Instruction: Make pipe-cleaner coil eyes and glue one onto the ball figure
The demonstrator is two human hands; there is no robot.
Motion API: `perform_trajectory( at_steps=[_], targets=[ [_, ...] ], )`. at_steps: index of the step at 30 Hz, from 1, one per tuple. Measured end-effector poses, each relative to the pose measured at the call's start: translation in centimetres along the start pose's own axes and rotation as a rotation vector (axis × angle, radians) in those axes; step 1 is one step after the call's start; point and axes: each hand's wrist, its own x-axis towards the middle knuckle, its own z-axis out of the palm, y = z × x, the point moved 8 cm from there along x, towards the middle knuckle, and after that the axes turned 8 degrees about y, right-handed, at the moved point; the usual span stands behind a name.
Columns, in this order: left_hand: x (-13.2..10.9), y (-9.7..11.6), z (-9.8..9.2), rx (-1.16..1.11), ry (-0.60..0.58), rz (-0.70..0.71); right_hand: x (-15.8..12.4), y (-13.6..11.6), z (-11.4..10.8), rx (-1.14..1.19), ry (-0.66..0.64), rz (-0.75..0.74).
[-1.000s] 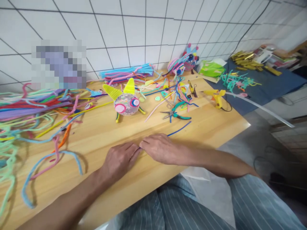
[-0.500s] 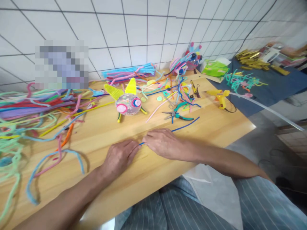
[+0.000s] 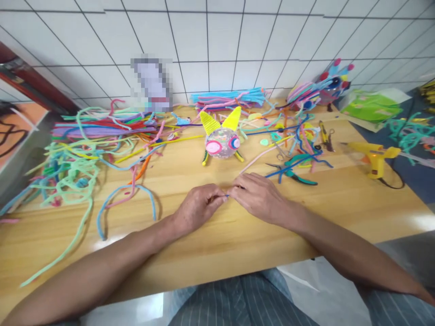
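Wears striped clothing at the near edge, close to the bare front of a wooden table. Reaches in over the tabletop with both forearms, from near left and near right, to meet at the centre. Pinches a blue pipe cleaner between the closed fingertips of the left hand; grips it, too, with the curled fingers of the right hand, just beside. Leaves only a short bit of blue visible in the narrow gap between the two, hides more beneath the right hand, and lets a longer stretch run out on its far right side.

Has to the left, well apart from the left hand, a bent light-blue pipe cleaner arched on the wood, and farther left a loose tangle of pale green pipe cleaners, with one strand trailing toward the near edge. Has just beyond the right hand a pair of pliers with teal handles, crossed by the blue stretch, and well to the right a yellow glue gun.

Faces, farther in at the centre, a craft figure with a clear round body, upright yellow ears and ringed eyes. Looks beyond to a light-blue bundle, a green packet at far right and, farthest, a white tiled wall.
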Motion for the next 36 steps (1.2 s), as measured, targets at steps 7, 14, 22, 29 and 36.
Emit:
perform_trajectory(
  at_steps=[7,14,22,29,36],
  targets=[
    [0.3,0.2,-0.3,-0.011,0.059,0.003,-0.3,0.2,0.4,0.004,-0.012,0.014],
    [0.6,-1.0,0.2,-0.087,-0.102,-0.130,-0.1,-0.5,0.4,-0.070,-0.022,-0.066],
    [0.6,-0.6,0.4,-0.092,-0.226,-0.130,0.5,-1.7,0.0,-0.075,-0.032,-0.132],
    [0.1,-2.1,0.9,-0.303,-0.193,-0.315,0.4,-1.2,-0.4,-0.059,0.041,-0.067],
    [0.5,-1.5,0.0,-0.569,0.033,-0.366,0.9,-0.8,-2.2,-0.022,0.177,0.069]
  ],
)
